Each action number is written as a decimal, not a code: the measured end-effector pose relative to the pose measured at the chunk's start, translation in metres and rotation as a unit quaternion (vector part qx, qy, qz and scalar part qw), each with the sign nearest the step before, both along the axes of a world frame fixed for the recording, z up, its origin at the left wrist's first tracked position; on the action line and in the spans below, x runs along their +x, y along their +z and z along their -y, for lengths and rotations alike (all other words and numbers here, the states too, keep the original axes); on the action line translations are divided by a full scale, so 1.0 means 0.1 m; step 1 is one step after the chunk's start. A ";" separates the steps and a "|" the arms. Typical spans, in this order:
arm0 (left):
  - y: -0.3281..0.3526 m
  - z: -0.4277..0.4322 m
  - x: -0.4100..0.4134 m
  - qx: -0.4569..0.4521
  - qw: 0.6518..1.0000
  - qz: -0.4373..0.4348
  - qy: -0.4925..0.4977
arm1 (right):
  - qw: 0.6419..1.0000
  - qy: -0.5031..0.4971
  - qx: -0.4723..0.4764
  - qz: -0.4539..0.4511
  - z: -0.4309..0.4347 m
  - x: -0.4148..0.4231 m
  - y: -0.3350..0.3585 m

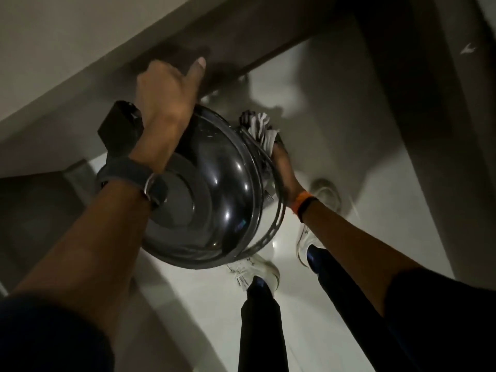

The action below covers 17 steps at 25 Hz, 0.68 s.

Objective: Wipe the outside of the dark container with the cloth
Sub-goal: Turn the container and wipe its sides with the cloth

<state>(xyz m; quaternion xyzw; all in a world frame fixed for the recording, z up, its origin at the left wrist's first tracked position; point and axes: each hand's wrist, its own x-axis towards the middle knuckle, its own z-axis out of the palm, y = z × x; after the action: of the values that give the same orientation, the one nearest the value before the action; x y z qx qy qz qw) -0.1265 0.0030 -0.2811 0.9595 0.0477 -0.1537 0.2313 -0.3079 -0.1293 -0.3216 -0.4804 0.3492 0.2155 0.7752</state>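
A dark, glossy round container (214,189) is held up in the air, tilted so that I see into its shiny inside. My left hand (166,95) grips its upper rim, thumb pointing up. A striped grey-and-white cloth (259,127) is bunched against the container's right outer side. My right hand (285,173) is shut on the cloth and presses it to the wall from behind; the fingers are mostly hidden by the rim.
Below are a pale floor (214,304), my white shoes (257,272) and dark trouser legs. A grey counter edge (80,76) runs diagonally at the upper left. A dark vertical panel (418,130) stands at the right.
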 end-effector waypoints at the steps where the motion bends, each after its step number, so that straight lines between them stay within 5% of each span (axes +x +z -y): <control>1: -0.01 -0.01 0.06 0.012 1.000 -0.004 0.011 | 1.000 -0.006 0.019 0.014 -0.02 -0.04 0.11; 5: -0.05 0.03 0.13 0.018 0.999 -0.010 0.033 | 0.998 -0.001 0.032 0.061 -0.13 -0.39 0.20; 10: -0.22 0.36 0.03 0.076 0.995 -0.029 0.056 | 0.985 0.014 0.068 -0.161 0.15 -0.43 -0.34; 12: -0.20 0.39 -0.02 0.085 0.995 -0.045 0.036 | 0.989 0.019 0.054 -0.136 0.20 -0.24 -0.41; 15: -0.02 0.23 -0.25 0.074 0.986 -0.057 -0.140 | 0.991 -0.058 0.086 -0.089 0.19 -0.07 -0.52; 17: 0.09 0.23 -0.53 0.077 0.946 -0.041 -0.312 | 0.994 -0.048 0.078 -0.067 0.29 -0.14 -0.43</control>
<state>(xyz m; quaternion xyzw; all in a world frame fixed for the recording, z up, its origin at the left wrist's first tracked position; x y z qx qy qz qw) -0.1800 -0.0199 -0.2725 0.9342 -0.2329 -0.2530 0.0955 -0.3224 -0.1581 -0.3650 -0.3858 0.4048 0.2364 0.7946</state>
